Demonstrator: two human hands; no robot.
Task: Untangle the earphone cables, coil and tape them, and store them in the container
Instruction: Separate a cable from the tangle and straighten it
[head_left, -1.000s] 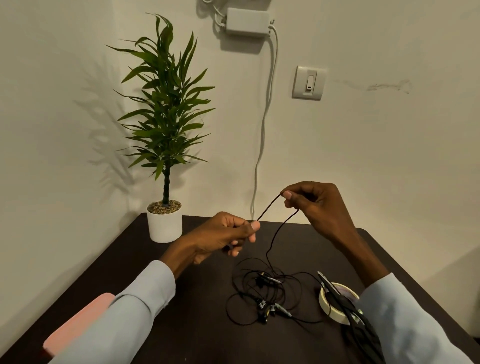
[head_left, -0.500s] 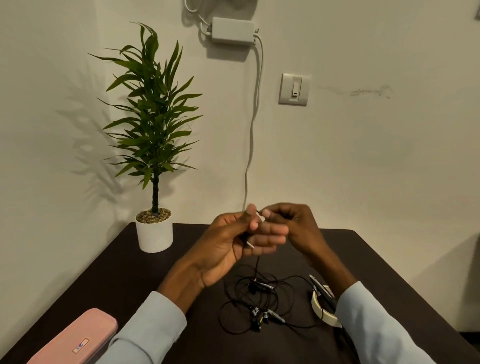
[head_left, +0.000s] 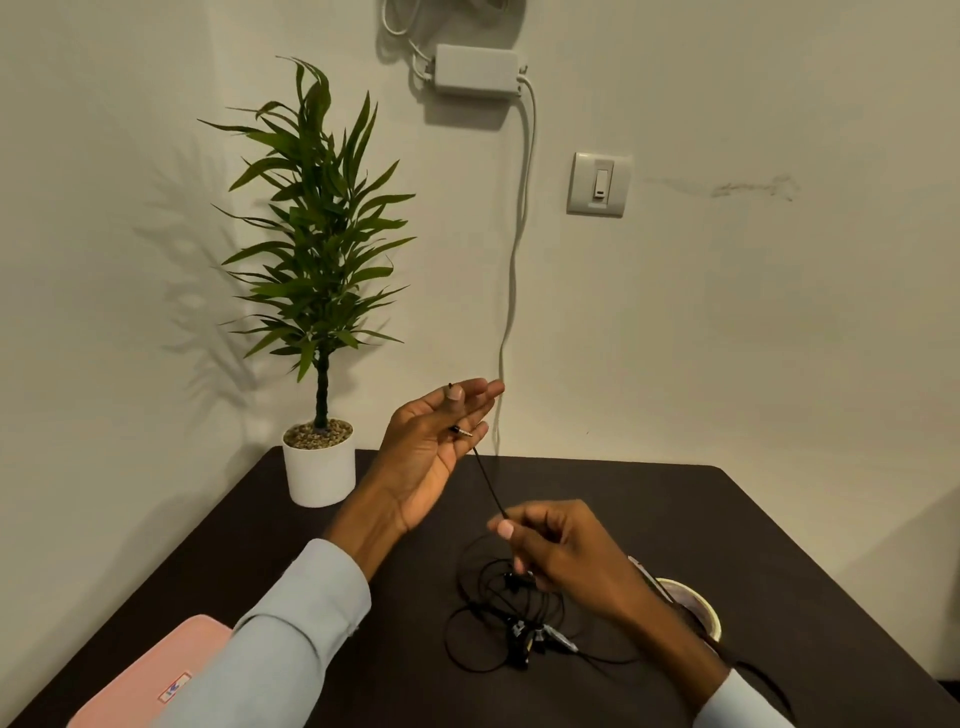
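Probably home room or small office corner; view too narrow to say which. Plain off-white wall (head_left: 727, 312) with scuff mark. Light switch (head_left: 599, 184) on wall. White adapter box (head_left: 475, 70) mounted high, white cord (head_left: 519, 249) hanging down. Dark table (head_left: 675, 519) pushed into corner. Potted plant (head_left: 318, 291) in white pot at table's back edge.

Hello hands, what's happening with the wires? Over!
Left hand raised, pinching plug end of thin black earphone cable. Right hand pinching it lower. Tangled pile remains on table.
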